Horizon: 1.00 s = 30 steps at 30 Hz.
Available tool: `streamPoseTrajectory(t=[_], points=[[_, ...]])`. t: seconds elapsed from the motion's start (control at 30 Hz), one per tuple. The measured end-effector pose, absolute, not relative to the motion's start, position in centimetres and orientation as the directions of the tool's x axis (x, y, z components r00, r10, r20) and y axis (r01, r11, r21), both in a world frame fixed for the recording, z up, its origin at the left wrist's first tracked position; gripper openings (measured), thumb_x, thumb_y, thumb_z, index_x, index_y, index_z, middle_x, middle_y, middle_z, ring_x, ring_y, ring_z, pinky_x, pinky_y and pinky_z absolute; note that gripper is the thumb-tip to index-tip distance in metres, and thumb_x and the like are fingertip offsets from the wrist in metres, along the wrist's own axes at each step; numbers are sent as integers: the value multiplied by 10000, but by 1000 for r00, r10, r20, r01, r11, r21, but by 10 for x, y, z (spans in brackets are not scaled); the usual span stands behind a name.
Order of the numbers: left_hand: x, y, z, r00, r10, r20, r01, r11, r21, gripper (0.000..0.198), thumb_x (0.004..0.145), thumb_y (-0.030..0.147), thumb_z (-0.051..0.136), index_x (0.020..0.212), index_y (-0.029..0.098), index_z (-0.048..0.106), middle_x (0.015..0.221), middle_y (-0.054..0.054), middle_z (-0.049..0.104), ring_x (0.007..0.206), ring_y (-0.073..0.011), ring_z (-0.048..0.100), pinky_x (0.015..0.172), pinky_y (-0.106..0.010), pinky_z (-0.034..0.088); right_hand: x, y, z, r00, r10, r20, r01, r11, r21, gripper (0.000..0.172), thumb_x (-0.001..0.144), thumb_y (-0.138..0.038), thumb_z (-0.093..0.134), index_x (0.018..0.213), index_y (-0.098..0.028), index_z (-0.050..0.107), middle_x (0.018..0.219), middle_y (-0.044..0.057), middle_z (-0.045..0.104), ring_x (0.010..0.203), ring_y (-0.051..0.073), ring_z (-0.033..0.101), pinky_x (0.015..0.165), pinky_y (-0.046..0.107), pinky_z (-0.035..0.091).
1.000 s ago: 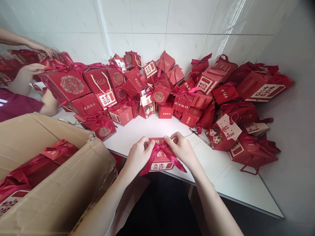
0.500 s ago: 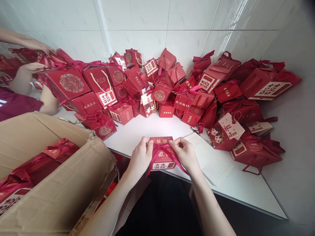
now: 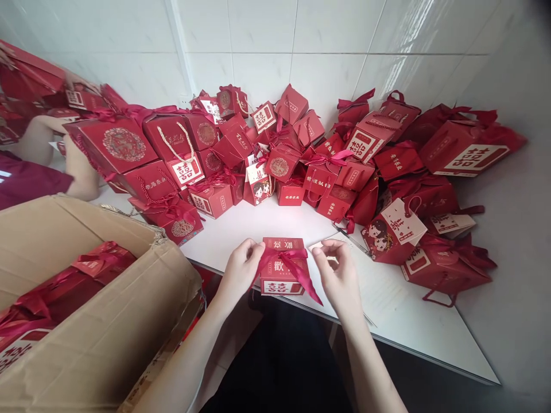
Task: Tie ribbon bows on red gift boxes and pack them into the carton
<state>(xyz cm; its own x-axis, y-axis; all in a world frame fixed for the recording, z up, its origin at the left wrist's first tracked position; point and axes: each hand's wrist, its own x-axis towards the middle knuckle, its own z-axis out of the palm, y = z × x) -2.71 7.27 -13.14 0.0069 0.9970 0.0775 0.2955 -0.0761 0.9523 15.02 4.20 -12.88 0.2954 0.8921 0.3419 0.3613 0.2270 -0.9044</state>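
Observation:
A red gift box [image 3: 272,267] with gold and white lettering lies at the table's front edge, between my hands. Across its top runs a dark pink ribbon [image 3: 306,281] tied in a bow, one tail hanging over the front right corner. My left hand [image 3: 241,268] is closed, thumb and forefinger pinching the ribbon's loop at the box's left side. Just right of the box, my right hand [image 3: 340,275] is off the ribbon. Its fingers are curved with the thumb apart, and I see nothing between them.
Many red gift boxes [image 3: 286,162] are heaped along the tiled wall. A written sheet of paper [image 3: 365,281] and a pen [image 3: 355,241] lie to the right. At left stands an open cardboard carton [image 3: 172,275] holding red boxes; beyond it is another person's arm [image 3: 81,169].
My right hand has let go of the ribbon and moved right. The ribbon's right tail has dropped over the box front. At the far left, the other person's hands have shifted, now with a red item.

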Motion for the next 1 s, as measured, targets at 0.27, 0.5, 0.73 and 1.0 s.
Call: streamPoseTrajectory(t=[0.27, 0.5, 0.73, 1.0], points=[[-31, 80, -134, 77, 987, 143, 281, -159, 946, 326, 808, 442, 514, 627, 187, 420, 583, 53, 427, 560, -98, 422, 551, -219, 359, 109, 26, -124, -439, 630, 641, 692, 692, -206, 373, 879, -194, 482, 1248, -135, 479, 1161, 136, 606, 1091, 247, 549, 1027, 516, 314], [-32, 82, -139, 62, 985, 159, 385, -170, 907, 343, 844, 444, 475, 620, 195, 399, 560, 59, 410, 530, -96, 425, 534, -225, 369, 113, 26, -144, -330, 509, 795, 692, 703, -164, 223, 879, -71, 469, 981, -180, 635, 814, 52, 655, 741, 155, 586, 797, 370, 477], [-25, 76, -118, 173, 868, 465, 506, -484, 714, 96, 841, 261, 499, 879, 203, 565, 983, -37, 594, 980, -172, 559, 899, -323, 439, 122, 23, -154, -249, 422, 872, 564, 795, -224, 254, 833, -22, 533, 1041, -157, 590, 910, 79, 706, 947, 192, 647, 894, 419, 506], [-23, 79, -112, 376, 850, 368, 562, -525, 639, 60, 797, 193, 562, 796, 210, 620, 1012, -28, 594, 1036, -197, 523, 915, -341, 442, 121, 23, -164, -188, 401, 897, 583, 780, -226, 173, 787, -29, 606, 869, -181, 603, 798, 48, 690, 805, 177, 637, 795, 423, 513]])
